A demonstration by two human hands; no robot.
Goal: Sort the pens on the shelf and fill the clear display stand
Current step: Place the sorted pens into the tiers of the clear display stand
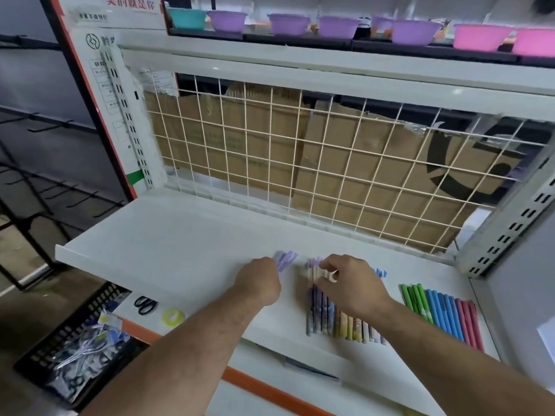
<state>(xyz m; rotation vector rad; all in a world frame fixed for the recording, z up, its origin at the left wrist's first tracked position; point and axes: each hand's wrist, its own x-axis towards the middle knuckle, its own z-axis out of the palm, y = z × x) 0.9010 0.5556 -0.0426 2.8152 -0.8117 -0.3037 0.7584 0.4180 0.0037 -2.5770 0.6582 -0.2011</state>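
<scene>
On the white shelf (168,235) lies a row of patterned pens (339,321), side by side, tips pointing away from me. My right hand (351,283) rests on the far end of this row, its fingers curled over the pens. My left hand (261,279) grips a small bunch of purple pens (285,259) just left of the row. Further right a second row holds green, blue and pink pens (444,313). Blue pen ends (380,273) stick out behind my right hand. No clear display stand is in view.
A white wire grid (300,151) backs the shelf, with cardboard boxes behind it. Coloured bowls (288,24) line the shelf above. Below left stand scissors (145,304), a yellow tape roll (172,316) and a black basket (81,340) of clutter.
</scene>
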